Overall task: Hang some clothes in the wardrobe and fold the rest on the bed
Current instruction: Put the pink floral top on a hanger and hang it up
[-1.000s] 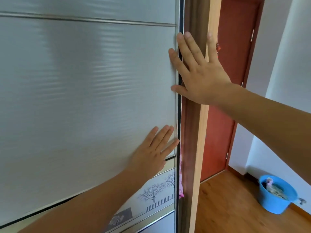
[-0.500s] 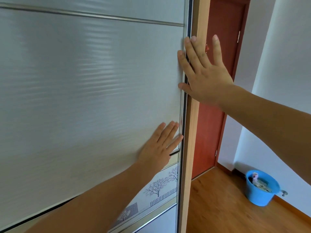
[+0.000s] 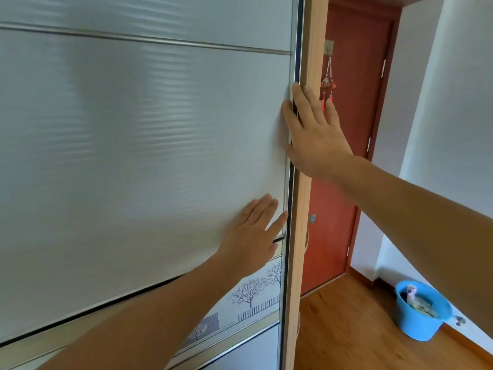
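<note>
The wardrobe's frosted grey sliding door [image 3: 133,156] fills the left of the view and meets the light wooden side frame [image 3: 310,62] with no gap showing. My left hand [image 3: 253,236] lies flat on the door panel, fingers straight, near its right edge. My right hand [image 3: 314,134] is higher up, its straight fingers spread across the door's metal edge and the wooden frame. No clothes are in sight; the wardrobe's inside is hidden behind the door.
A red-brown room door [image 3: 346,156] stands shut right of the wardrobe, with a small ornament [image 3: 328,84] hanging on it. A blue bucket [image 3: 418,316] with things in it sits on the wooden floor [image 3: 346,329] by the white wall.
The sliding door has moved right until the gap at the frame closed, hiding the pink cloth seen before. Both hands travelled right with it, and the view shifted.
</note>
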Motion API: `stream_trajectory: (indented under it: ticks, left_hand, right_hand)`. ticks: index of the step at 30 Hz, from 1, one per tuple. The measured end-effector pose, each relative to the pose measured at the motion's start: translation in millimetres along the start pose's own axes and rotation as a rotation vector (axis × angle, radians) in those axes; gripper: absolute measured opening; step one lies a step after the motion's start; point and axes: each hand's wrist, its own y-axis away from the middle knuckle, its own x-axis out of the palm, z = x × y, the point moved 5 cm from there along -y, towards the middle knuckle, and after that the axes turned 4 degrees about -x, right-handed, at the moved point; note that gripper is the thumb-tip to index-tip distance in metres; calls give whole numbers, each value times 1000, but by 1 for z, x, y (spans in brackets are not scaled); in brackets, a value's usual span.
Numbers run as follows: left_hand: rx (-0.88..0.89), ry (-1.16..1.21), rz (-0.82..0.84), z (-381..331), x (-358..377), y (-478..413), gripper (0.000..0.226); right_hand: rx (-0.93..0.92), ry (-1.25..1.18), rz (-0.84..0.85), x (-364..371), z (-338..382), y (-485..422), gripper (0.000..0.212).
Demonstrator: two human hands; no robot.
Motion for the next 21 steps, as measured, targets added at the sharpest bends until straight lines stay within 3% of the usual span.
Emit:
stream_trajectory:
  ticks: [4,7,14,17,21]
  left_hand:
    - [-238,355,61,17,-30,37,52]
    - [-454,368,200,43,-45,86,42]
    - [-864,331,652,96,-51,244,37]
    - [-986,330,794,108,-50,311,36]
    - [-1143,335,853,123,-56,382,35]
  right_hand:
    - [72,-352,-29,-2,27,40,49]
    - [64,-535,167,9,54,68,45]
    - [-225,-681,741,41,165,109,48]
    - [-368,-709,836,49,229,121,52]
    - [-541,-745,885,50,301,131,52]
